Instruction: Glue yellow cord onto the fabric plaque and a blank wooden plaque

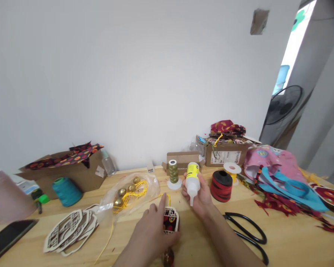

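Observation:
My right hand (202, 196) grips a white squeeze bottle (193, 183) with a yellow label, its narrow nozzle tipped down toward the table. My left hand (153, 226) lies over a small cut-out wooden ornament (171, 218) with dark red patterned fabric in it, index finger and thumb stretched out. Part of the ornament is hidden under that hand. A yellow cord (169, 199) runs from the ornament's top. Below it, near the bottom edge of the view, a shiny round bell (168, 256) is partly covered.
Black-handled scissors (247, 230) lie right of my right forearm. Beyond my hands stand a green thread spool (173, 172) and a red ribbon roll (221, 187). Leftward are a plastic bag with gold bells (122, 193), stacked wooden frames (69, 230), teal thread (66, 191) and a phone (8, 239).

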`<action>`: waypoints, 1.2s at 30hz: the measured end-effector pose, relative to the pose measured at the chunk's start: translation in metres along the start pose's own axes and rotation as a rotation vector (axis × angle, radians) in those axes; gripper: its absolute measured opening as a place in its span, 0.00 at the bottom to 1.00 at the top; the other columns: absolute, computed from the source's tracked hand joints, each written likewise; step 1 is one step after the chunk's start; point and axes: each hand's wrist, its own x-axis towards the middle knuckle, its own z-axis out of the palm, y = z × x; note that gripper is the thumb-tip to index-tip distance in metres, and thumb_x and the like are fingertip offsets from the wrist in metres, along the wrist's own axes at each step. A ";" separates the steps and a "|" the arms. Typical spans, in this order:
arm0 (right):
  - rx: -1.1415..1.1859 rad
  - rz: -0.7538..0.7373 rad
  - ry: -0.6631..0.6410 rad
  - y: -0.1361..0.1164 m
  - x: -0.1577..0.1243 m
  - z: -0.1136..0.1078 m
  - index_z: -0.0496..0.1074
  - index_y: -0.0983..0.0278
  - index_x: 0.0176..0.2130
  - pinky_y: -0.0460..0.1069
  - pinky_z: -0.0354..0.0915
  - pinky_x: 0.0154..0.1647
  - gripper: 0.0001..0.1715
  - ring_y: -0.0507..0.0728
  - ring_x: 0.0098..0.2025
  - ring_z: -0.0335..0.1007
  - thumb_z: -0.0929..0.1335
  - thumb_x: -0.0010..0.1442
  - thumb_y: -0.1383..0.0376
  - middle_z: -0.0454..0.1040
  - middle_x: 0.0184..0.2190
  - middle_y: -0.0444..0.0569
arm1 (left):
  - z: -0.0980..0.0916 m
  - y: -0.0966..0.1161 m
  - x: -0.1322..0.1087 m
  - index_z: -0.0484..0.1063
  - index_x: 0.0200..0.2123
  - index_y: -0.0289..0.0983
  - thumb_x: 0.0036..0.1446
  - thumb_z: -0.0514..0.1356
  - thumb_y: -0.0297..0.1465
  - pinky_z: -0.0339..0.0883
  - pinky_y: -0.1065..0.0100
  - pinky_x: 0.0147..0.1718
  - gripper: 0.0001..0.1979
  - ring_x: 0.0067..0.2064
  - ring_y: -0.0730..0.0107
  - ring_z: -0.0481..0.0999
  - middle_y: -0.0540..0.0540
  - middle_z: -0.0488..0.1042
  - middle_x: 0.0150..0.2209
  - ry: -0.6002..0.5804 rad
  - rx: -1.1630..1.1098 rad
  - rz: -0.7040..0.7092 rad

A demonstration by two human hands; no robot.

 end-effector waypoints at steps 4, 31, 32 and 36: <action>0.037 -0.006 0.003 -0.003 0.001 0.002 0.71 0.68 0.30 0.42 0.60 0.15 0.17 0.48 0.17 0.62 0.69 0.51 0.55 0.73 0.19 0.44 | 0.004 -0.031 -0.009 0.37 0.63 0.39 0.41 0.64 0.36 0.56 0.56 0.50 0.51 0.52 0.52 0.63 0.37 0.61 0.52 -0.090 -0.580 0.074; 0.008 0.001 0.040 0.004 0.003 -0.003 0.71 0.70 0.32 0.42 0.60 0.15 0.19 0.49 0.17 0.64 0.71 0.48 0.56 0.73 0.19 0.45 | -0.004 -0.050 0.006 0.32 0.62 0.44 0.25 0.72 0.41 0.30 0.55 0.58 0.66 0.63 0.54 0.42 0.40 0.35 0.65 -0.722 -1.052 0.423; 0.004 0.000 0.043 0.005 0.004 -0.004 0.71 0.70 0.32 0.42 0.59 0.15 0.19 0.49 0.17 0.64 0.71 0.48 0.56 0.72 0.19 0.46 | -0.002 -0.050 0.011 0.32 0.62 0.43 0.25 0.72 0.41 0.30 0.54 0.58 0.66 0.64 0.55 0.41 0.41 0.35 0.65 -0.728 -1.047 0.433; -0.013 -0.013 0.050 0.008 0.007 -0.004 0.70 0.70 0.31 0.42 0.58 0.14 0.18 0.48 0.16 0.63 0.71 0.47 0.57 0.72 0.18 0.45 | 0.006 -0.054 0.036 0.36 0.62 0.43 0.22 0.73 0.40 0.32 0.53 0.58 0.66 0.63 0.55 0.42 0.40 0.39 0.65 -0.748 -0.967 0.467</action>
